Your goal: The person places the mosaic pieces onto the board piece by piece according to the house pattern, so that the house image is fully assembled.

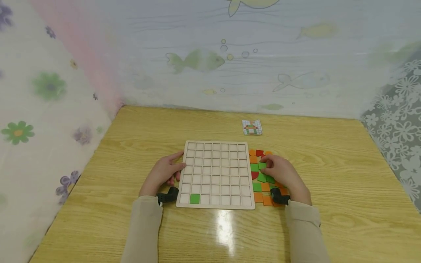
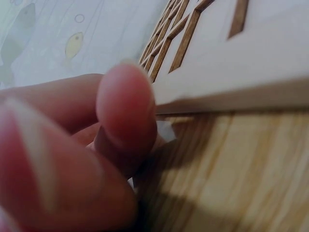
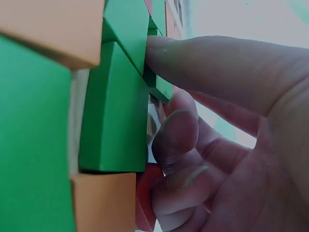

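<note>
A pale wooden grid board lies on the table, with one green square tile in its bottom row. My left hand rests at the board's left edge, its thumb touching the rim; in the left wrist view the fingers are loosely bent beside the board's side. Just right of the board, my right hand pinches a green square tile between thumb and forefinger, among loose tiles. The right wrist view shows the thumb against green tiles, partly hiding the pinched one.
Loose orange, green and red tiles lie along the board's right side, some under my right hand. A small printed pattern card lies behind the board. Painted walls bound the wooden table at the back and left.
</note>
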The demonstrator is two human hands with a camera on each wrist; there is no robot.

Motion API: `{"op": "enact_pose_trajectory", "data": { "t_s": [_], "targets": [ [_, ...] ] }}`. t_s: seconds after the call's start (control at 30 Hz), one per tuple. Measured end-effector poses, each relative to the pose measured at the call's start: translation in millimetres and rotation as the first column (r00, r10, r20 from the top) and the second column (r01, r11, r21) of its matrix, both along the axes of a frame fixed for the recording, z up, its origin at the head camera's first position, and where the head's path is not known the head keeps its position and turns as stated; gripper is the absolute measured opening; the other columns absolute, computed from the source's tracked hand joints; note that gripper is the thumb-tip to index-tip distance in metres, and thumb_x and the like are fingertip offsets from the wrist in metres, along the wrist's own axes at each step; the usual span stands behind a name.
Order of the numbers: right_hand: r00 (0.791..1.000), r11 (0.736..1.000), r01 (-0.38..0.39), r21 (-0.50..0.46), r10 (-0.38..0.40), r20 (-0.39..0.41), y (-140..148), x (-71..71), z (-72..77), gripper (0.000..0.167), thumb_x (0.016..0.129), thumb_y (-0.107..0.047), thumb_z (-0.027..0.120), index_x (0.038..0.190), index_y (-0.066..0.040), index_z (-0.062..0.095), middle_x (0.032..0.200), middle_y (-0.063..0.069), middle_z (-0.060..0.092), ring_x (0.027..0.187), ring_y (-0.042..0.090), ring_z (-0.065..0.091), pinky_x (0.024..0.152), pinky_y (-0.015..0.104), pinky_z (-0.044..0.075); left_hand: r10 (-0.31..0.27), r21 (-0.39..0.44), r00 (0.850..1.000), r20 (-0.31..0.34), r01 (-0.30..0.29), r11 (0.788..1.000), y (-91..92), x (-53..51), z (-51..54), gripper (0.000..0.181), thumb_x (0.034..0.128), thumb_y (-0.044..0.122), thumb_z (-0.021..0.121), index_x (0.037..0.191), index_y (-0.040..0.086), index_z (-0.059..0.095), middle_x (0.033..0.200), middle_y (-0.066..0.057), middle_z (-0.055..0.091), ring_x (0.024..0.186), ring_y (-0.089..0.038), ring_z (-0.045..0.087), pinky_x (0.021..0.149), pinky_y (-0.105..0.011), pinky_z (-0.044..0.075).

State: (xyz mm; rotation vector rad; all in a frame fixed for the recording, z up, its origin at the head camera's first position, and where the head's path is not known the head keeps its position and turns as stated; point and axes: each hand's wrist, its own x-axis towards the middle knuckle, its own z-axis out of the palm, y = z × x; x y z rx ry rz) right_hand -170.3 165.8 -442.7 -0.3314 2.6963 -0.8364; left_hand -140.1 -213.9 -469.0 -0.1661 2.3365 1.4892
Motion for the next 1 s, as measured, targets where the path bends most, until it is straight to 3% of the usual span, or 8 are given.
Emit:
{"op": "enact_pose_trajectory", "data": {
  "t_s": [0.43,1.0],
  "targets": [
    [0.999,0.999,0.044,-0.018,-0.044,0.012,1.9,-1.3,-2.6,0.029,0.079,-0.020,0.067,0.104,-0.007,0.060,0.097,0.010,0.048,0.083,0.023,0.044,0.073,0.037,0.039,-0.003,0.000,1.000,0.011,0.003,1.000,0.3,-0.4,1.8,0.057,0.0856,0.031,0.060,0.137,0.032,0.034,0.056,-0.015,0.057,0.033,-0.016,0.042,0.039,-0.037,0.045],
    [1.000,0.998,0.018,-0.065,-0.017,0.021,3.4,-0.3,-0.9,0.026,0.081,-0.019,0.066,0.104,-0.009,0.061,0.089,0.006,0.055,0.077,0.021,0.047,0.070,0.034,0.039,0.009,0.006,1.000,0.016,-0.009,1.000,0.1,-0.1,1.5,0.056,0.0856,0.030,0.060,0.136,0.034,0.035,0.057,-0.015,0.057,0.033,-0.016,0.041,0.039,-0.037,0.045]
  ]
}}
